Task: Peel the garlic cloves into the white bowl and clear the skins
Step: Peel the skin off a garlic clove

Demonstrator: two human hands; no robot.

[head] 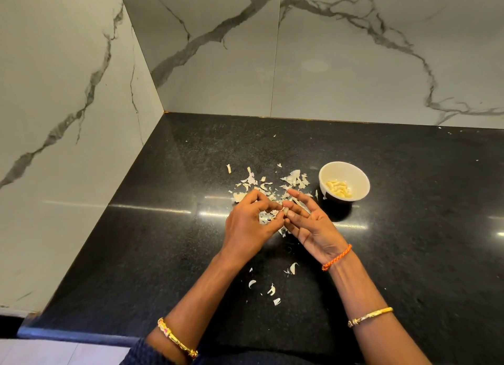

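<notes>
Both hands meet above the black bench (409, 228), the left hand (246, 224) and the right hand (308, 225) pinching one small garlic clove (285, 211) between their fingertips. Papery garlic skins (272, 187) lie scattered under and beyond them, with a few near the wrists. Just right of the heap stands the white bowl (354, 173), holding peeled cloves (339, 188).

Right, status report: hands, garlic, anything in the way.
Both hands, left and right, pinching one garlic clove. Peeled cloves in white bowl. Skins scattered on counter, nothing blocking.
</notes>
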